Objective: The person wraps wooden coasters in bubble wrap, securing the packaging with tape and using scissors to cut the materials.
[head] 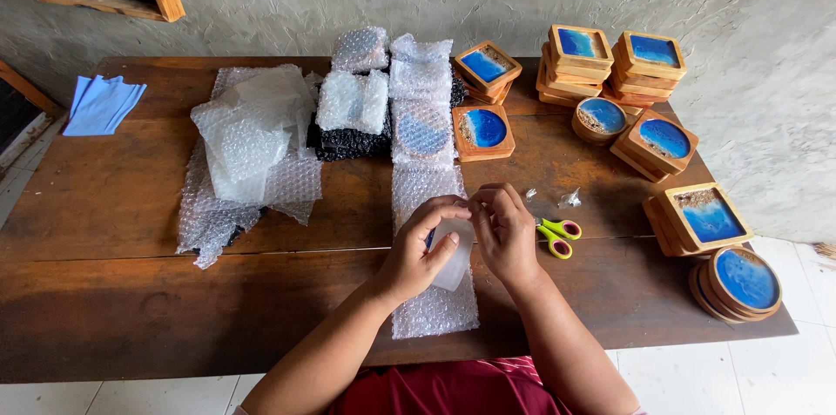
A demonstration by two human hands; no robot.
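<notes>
Holding a roll of clear tape (pixel 455 251) in both hands over a long strip of bubble wrap (pixel 431 206) laid down the middle of the wooden table (pixel 122 197). Left hand (pixel 420 251) curled around the roll's near side, fingers closed on it. Right hand (pixel 505 232) pinched at the roll's upper edge, thumb and fingertips together; cannot tell whether a tape end sits between them. Scissors with green and pink handles (pixel 557 236) just beside right hand, lying flat on table. Small scraps of clear film (pixel 570 198) near, above the scissors. Round blue coaster already under wrap (pixel 423 130) farther up the strip. Loose heap of bubble wrap sheets (pixel 248 154) well to the left. Wrapped bundles (pixel 353 101) stacked at the table's far middle. Bare square wooden coaster with a blue centre (pixel 483 130) just right of the strip. Stacks of wooden coasters with blue centres (pixel 610 62) at far right; more at the right edge (pixel 705 216). Blue cloth (pixel 100 104) at the far left corner.
</notes>
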